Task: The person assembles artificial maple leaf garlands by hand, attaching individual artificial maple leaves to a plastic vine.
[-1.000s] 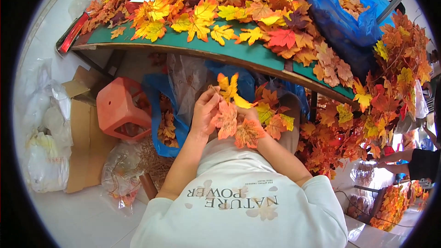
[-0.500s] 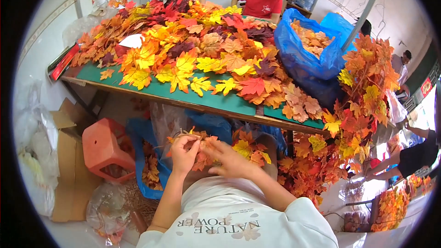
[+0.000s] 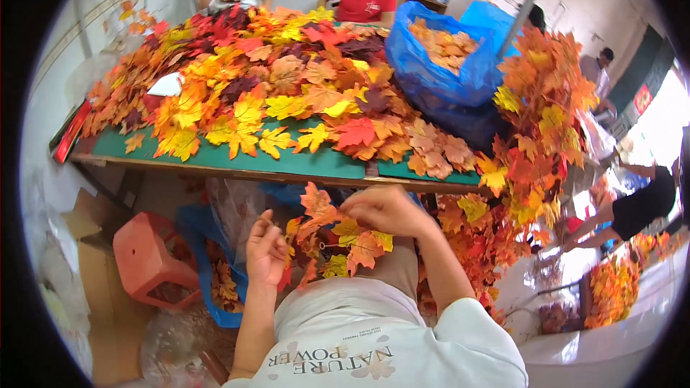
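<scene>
In front of my lap hangs a spray of artificial maple leaves (image 3: 365, 250), orange and yellow, with a thin stem showing among them. My left hand (image 3: 266, 250) is at the left edge of the spray, fingers curled in; what they hold is hidden. My right hand (image 3: 392, 210) reaches over from the right, palm down, its slightly blurred fingers closed at the upper part of the spray beside an orange leaf (image 3: 320, 206).
A green-topped table (image 3: 287, 162) ahead carries a heap of loose leaves (image 3: 287, 72) and a blue bag (image 3: 438, 75) of leaves. A red stool (image 3: 147, 259) and another blue bag (image 3: 233, 312) stand at lower left. Leaf garlands (image 3: 539, 122) hang at right. Two people sit across the table.
My hands, close together before, have moved apart, the right one going up and to the right. More of the leaf spray shows between them. The view has shifted, moving the table leftward in the picture.
</scene>
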{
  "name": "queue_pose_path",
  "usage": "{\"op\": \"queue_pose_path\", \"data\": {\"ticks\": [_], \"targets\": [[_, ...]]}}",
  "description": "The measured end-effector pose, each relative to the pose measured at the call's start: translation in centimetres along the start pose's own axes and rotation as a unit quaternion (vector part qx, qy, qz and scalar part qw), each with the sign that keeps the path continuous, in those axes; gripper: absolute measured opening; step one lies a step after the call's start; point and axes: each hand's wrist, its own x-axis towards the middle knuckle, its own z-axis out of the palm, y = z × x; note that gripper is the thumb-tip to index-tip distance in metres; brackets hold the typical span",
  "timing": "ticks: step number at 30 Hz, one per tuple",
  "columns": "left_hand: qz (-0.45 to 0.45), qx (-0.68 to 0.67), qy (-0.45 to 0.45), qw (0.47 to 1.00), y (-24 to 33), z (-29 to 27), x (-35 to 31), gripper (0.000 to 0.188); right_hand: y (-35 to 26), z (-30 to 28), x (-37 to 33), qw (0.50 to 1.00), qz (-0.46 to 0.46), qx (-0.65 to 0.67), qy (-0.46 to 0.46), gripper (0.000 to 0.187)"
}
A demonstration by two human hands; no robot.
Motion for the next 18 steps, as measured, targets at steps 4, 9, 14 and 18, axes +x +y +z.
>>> {"op": "queue_pose_path", "data": {"ticks": [4, 9, 14, 18], "targets": [[-0.045, 0.065, -0.030, 0.996, -1.7, 2.2, -0.5, 0.050, 3.9, -4.6, 0.9, 0.964, -0.006, -0.130, 0.233, 0.016], [-0.059, 0.060, -0.032, 0.996, -2.7, 2.1, -0.4, 0.054, 6.8, -8.6, 5.4, 0.895, -0.020, -0.293, 0.336, 0.016], [-0.041, 0.058, -0.029, 0.997, -2.3, 1.3, -0.4, 0.051, 13.2, -11.9, 8.8, 0.884, 0.129, -0.314, 0.322, 0.022], [-0.055, 0.056, -0.021, 0.997, -2.1, 0.9, -0.4, 0.050, 13.7, -10.8, 10.1, 0.887, 0.117, -0.317, 0.315, 0.022]]}}
